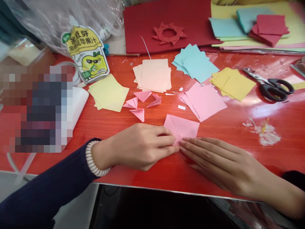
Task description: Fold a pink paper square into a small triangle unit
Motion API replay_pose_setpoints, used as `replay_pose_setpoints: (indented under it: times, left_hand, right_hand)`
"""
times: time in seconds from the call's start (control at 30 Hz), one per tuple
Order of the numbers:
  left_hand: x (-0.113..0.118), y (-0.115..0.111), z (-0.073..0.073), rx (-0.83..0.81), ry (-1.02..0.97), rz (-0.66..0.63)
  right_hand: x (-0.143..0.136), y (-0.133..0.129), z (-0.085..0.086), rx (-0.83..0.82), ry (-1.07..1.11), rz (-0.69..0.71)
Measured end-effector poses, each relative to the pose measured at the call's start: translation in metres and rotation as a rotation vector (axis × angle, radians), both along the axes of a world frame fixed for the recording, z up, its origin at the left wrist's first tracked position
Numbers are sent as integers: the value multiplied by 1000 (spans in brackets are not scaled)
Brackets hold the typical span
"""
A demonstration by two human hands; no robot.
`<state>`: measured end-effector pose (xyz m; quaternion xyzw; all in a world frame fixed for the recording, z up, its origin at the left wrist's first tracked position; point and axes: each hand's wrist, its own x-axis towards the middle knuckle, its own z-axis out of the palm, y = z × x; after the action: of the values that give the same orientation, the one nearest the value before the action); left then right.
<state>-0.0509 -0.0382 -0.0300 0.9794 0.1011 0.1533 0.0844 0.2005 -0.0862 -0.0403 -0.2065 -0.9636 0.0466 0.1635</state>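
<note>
A square of pink paper point(182, 125) with crease lines lies on the red table, its near corner between my hands. My left hand point(143, 144) has its fingers bent and pressed together on the paper's near left side, gripping it there. Stretched out flat, the fingers of my right hand point(219, 159) rest with their tips at the near corner. Part of that corner is hidden under the fingers. Just beyond my left hand lie several small folded pink pieces point(137, 114). A fanned stack of pink squares point(206, 100) sits past the paper to the right.
Other paper stacks are pale yellow point(109, 92), peach point(153, 74), blue point(196, 62) and yellow point(234, 82). Scissors point(274, 89) lie at the right, near white scraps point(268, 135). A red folded ring point(169, 33) rests on red sheets behind. A drink pouch point(88, 52) stands at the left.
</note>
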Motion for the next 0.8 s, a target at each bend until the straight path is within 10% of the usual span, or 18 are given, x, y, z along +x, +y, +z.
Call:
replay_pose_setpoints:
  times: [0.8]
  left_hand:
    - [1,-4,-1,22,-29,51]
  right_hand:
    - [17,7,-6,-119,18,-66]
